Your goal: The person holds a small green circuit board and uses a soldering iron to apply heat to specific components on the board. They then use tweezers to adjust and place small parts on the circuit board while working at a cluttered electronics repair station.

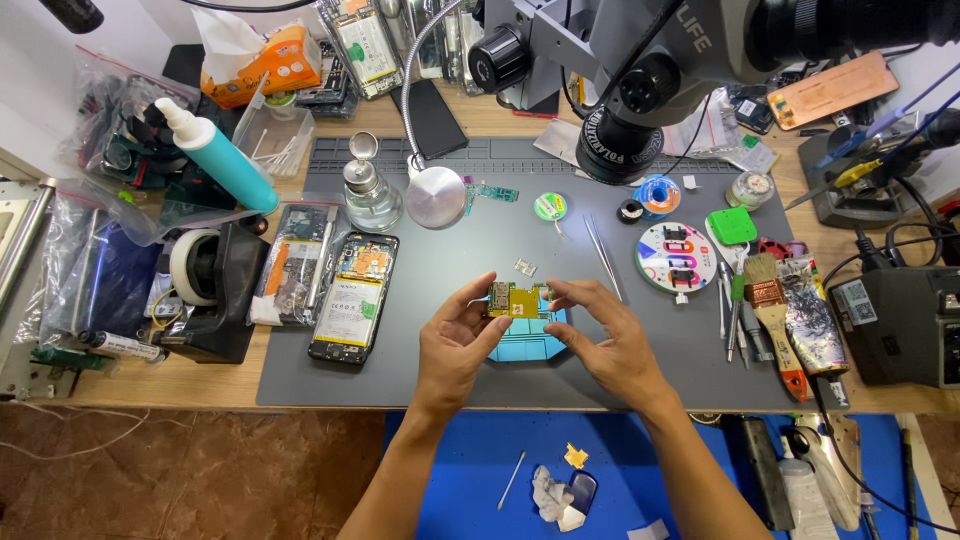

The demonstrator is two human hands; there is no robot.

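Since the circuit board (pixel 517 299) looks thin, light and fragile, both hands rightly pinch only its edges, left hand (pixel 458 340) and right hand (pixel 607 340).

Bright, even white light falls from above onto the grey work mat (pixel 420 340), throwing only soft, short shadows under the hands, with a glint on the gooseneck lamp head (pixel 435 196), while the microscope (pixel 640 70) looms blurred and wide-angle bending curves the desk edges.
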